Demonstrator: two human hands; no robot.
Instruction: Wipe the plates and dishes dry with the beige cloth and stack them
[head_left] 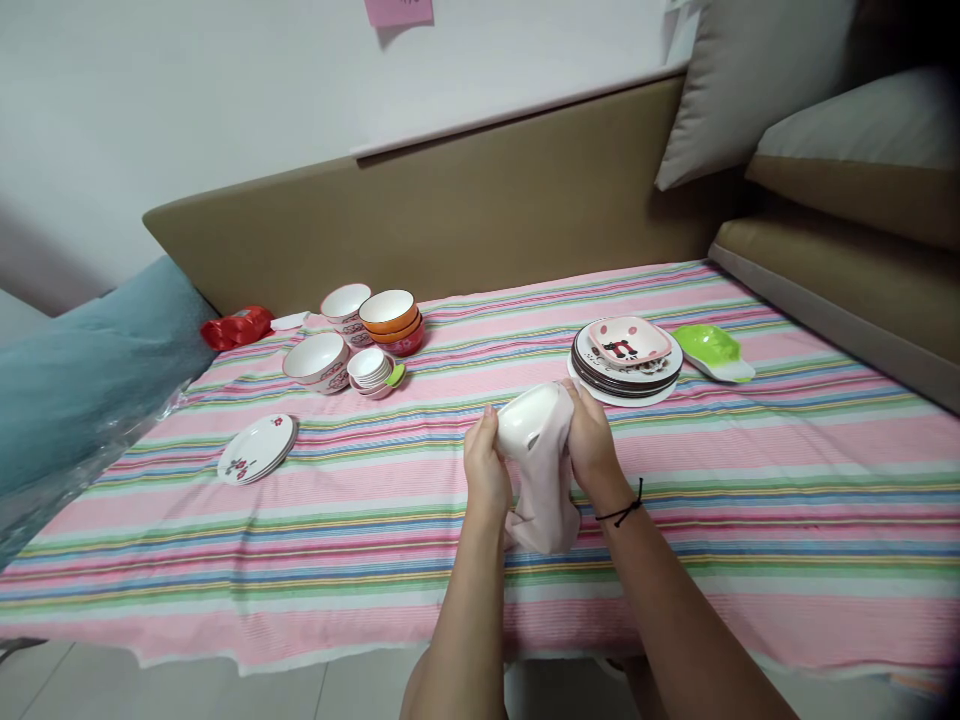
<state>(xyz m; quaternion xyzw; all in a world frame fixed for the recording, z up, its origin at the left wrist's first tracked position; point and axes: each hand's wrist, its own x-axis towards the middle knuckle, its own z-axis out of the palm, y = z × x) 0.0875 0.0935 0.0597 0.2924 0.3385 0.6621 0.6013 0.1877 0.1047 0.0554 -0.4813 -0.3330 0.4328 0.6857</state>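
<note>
A white dish [519, 418] is held up over the striped bed cover in the middle of the head view, tilted; I cannot tell whether it is a bowl or a plate. My left hand [486, 465] is closed on its left rim, thumb up. On the other side, my right hand [591, 440] grips the dish's right edge through a pale pink cloth [546, 490]. The cloth covers the dish's right part and hangs down between my wrists. Behind my right hand stands a stack of dark-rimmed plates [664, 372] topped by a pink patterned square bowl [630, 340].
A green leaf-shaped dish [711, 347] lies right of the stack. Farther left are white bowls [319, 358], orange and red bowls [390, 312], small nested white dishes [369, 366], flowered oval plates [259, 448] and a red bag [238, 327]. A headboard [450, 225] bounds the back.
</note>
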